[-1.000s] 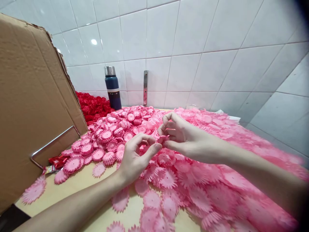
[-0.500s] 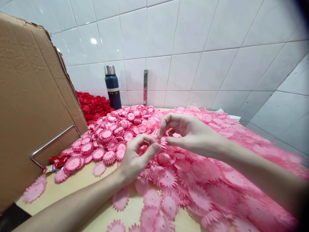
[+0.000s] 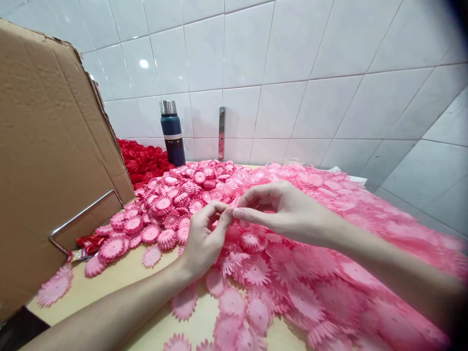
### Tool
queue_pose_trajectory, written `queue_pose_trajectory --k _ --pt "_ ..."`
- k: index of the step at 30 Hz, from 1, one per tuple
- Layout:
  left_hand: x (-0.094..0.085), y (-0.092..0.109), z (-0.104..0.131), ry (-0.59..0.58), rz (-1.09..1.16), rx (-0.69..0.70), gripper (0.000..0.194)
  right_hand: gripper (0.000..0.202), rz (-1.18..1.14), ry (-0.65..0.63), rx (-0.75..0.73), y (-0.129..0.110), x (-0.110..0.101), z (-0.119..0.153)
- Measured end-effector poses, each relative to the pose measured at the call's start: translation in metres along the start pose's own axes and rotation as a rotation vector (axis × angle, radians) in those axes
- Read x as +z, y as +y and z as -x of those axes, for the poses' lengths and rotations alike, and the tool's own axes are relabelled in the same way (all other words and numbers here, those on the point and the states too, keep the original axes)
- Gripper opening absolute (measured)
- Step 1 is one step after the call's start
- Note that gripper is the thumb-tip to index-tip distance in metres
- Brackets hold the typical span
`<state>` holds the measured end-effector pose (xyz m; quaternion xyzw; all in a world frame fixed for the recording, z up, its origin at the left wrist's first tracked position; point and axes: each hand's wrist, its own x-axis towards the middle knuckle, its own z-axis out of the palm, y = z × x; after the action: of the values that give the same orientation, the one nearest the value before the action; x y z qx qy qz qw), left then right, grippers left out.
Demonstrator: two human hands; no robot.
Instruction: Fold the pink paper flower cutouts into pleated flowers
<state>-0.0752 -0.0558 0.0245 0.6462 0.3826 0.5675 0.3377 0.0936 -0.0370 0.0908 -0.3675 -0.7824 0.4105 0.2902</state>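
Observation:
My left hand point(image 3: 207, 233) is closed in a pinch, thumb against the bent index finger. Fingertip to fingertip with it, my right hand point(image 3: 285, 209) also pinches, its other fingers curled. Between the two sets of fingertips shows a small pink flower petal piece point(image 3: 235, 202), mostly hidden by the fingers. Behind the left hand lies a heap of cupped pink flower pieces point(image 3: 161, 204) with notched edges. Below and right of the hands spreads a wide pile of flatter pink petal discs point(image 3: 303, 292), some with a small centre hole.
A cardboard box point(image 3: 54, 161) stands at the left, with a bent metal rod point(image 3: 86, 213) and a red wrapper point(image 3: 90, 243) by it. A dark blue bottle point(image 3: 172, 139) and red petals point(image 3: 146, 163) sit near the tiled wall point(image 3: 278, 112). A metal bracket point(image 3: 222, 134) is upright there.
My right hand has moved slightly down and left, its fingers closing in against the left fingertips. The pink petal piece, plainer before, is now mostly covered.

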Motion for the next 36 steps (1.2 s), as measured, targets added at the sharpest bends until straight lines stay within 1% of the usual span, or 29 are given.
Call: queue_pose_trajectory --k 3,7,10,13,18,23,28,31,33,35,36 --pt "0.0 0.0 0.0 -0.006 0.009 -0.006 0.021 0.025 -0.033 -0.035 0.006 0.001 0.0 0.0" --pt "0.001 0.0 0.0 -0.012 0.005 -0.006 0.019 0.026 -0.038 -0.051 0.018 0.003 -0.003 -0.002" --pt "0.001 -0.001 0.0 0.008 -0.012 -0.002 0.019 0.023 -0.074 -0.077 0.037 0.005 -0.006 -0.003" --pt "0.0 -0.002 0.001 0.032 -0.025 -0.009 0.021 0.019 -0.103 -0.058 0.067 0.007 -0.009 -0.003" --pt "-0.001 -0.002 0.001 0.042 -0.043 -0.02 0.023 0.021 -0.109 0.029 0.142 0.007 -0.016 -0.004" --pt "0.0 -0.001 0.001 0.062 -0.036 -0.019 0.022 0.026 -0.064 0.149 0.168 0.006 -0.023 -0.004" --pt "0.002 -0.001 0.0 0.062 -0.031 -0.022 0.023 0.031 -0.05 0.217 0.192 0.006 -0.02 -0.005" --pt "0.003 -0.003 -0.001 0.048 -0.029 -0.019 0.024 0.032 -0.052 0.248 0.176 0.011 -0.016 -0.007" --pt "0.002 -0.003 -0.001 0.048 -0.034 -0.017 0.025 0.032 -0.035 0.274 0.175 0.016 -0.019 -0.009" --pt "0.001 -0.003 0.0 0.054 -0.033 -0.009 0.025 0.03 0.003 0.37 0.169 0.022 -0.029 -0.01" --pt "0.001 -0.003 0.0 0.058 -0.027 -0.005 0.025 0.03 0.024 0.456 0.164 0.023 -0.037 -0.009"
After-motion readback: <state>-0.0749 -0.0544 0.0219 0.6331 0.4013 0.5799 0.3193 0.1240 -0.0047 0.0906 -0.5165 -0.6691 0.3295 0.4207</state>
